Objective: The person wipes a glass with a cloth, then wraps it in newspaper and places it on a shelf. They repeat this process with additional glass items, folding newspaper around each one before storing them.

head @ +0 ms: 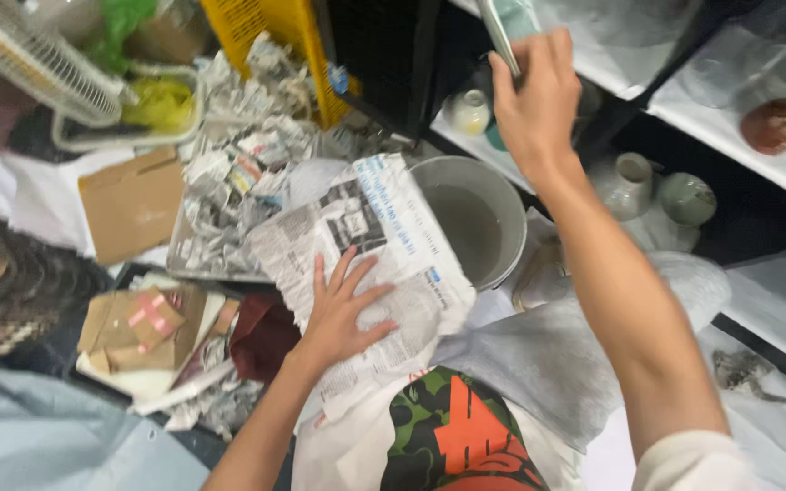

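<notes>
Newspaper (384, 245) under flat left hand (343, 309).

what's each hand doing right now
Left hand: open, flat on the newspaper sheet.
Right hand: closed on a thin pale flat piece at the shelf.

The sheet of newspaper (370, 245) lies spread open and flat across the person's lap, printed side up, its grey columns and small picture blocks running at a slant. Its surface is wrinkled and its far edge lies against the rim of a grey bucket. The left hand (343, 309) presses on its middle with the fingers splayed.

The pale green plate (509, 27) is thin and flat, seen almost edge-on and tilted steeply, so that only a narrow strip of it shows. The right hand (539, 95) grips its lower edge, holding it up at the front edge of a white shelf.
</notes>
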